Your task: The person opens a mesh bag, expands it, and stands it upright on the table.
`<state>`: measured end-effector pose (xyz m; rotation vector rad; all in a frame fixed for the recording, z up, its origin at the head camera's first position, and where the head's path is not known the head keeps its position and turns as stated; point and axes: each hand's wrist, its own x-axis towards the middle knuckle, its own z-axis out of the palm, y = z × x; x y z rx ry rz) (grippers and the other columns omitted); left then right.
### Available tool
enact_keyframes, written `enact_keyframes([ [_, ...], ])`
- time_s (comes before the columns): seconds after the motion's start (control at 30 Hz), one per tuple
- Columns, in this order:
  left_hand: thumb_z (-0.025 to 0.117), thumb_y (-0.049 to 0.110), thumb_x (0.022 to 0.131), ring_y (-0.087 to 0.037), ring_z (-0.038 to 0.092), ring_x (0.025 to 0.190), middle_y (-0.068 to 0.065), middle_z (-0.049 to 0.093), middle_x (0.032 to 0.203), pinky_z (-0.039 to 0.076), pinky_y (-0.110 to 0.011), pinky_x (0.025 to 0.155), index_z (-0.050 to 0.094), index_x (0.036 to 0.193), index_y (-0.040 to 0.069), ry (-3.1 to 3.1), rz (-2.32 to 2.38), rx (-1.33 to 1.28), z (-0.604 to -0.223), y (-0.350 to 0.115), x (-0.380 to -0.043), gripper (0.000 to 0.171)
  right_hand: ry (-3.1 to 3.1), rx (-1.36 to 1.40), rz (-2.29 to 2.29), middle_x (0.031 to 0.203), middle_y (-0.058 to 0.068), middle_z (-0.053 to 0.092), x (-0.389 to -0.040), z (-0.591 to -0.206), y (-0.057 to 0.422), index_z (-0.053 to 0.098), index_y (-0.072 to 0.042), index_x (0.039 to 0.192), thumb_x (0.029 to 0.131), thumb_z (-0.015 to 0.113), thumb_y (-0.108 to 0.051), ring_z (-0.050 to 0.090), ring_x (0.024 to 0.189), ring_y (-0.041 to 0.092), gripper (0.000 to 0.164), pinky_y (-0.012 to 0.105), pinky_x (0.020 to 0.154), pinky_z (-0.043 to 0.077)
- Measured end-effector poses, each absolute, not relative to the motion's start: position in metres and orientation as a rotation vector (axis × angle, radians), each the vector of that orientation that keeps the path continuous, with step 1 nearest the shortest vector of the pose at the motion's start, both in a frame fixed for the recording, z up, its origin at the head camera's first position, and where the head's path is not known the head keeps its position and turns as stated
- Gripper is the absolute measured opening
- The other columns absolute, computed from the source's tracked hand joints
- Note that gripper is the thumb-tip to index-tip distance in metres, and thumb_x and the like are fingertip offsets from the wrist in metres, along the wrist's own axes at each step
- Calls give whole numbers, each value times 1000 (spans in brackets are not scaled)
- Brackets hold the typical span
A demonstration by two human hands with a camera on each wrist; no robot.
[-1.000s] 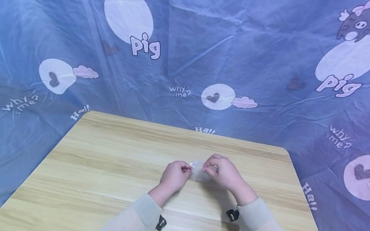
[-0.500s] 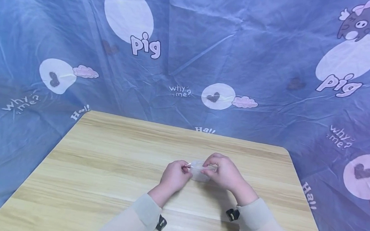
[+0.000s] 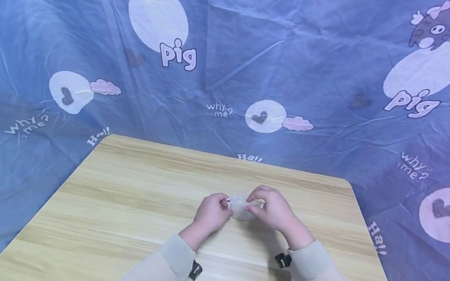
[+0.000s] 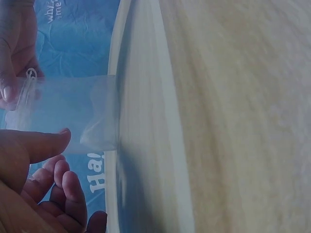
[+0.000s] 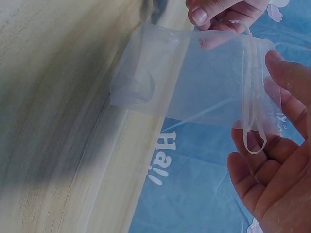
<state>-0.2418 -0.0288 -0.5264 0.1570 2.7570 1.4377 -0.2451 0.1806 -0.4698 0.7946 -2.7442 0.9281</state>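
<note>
A small translucent white drawstring pouch (image 3: 239,212) stands between the hands, its bottom at the tabletop. Looped white cords (image 5: 247,92) run through its top hem, and one loop hangs out on the right hand's side. The left hand (image 3: 212,213) pinches the pouch's left side near the mouth; in the left wrist view its thumb lies along the sheer fabric. At the opposite side, the right hand (image 3: 274,211) holds the top edge between thumb and fingers, with other fingers curled beneath. Through the pouch (image 5: 204,77) the backdrop shows, and a crease crosses its lower end.
The pouch is over a light wood-grain table (image 3: 132,186) with a rounded far right corner. A blue printed cloth (image 3: 232,61) hangs behind and at both sides of it. Black wrist mounts (image 3: 282,260) sit at the sleeve cuffs.
Both hands stay almost in place. The right thumb and fingertip have spread slightly apart, and the pouch's mouth looks a little wider. The left fingers have shifted slightly at its edge.
</note>
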Motion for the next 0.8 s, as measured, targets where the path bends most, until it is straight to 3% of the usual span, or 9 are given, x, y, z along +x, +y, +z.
enact_keyframes([
  [0.8, 94, 14, 75, -23, 66, 94, -4, 68, 105, 56, -46, 87, 73, 118, 6, 2744, 1448, 152, -520, -37, -235, 48, -2702, 792, 936, 104, -1, 72, -242, -461, 177, 78, -12, 96, 86, 88, -15, 70, 101, 28, 15, 52, 93, 56],
])
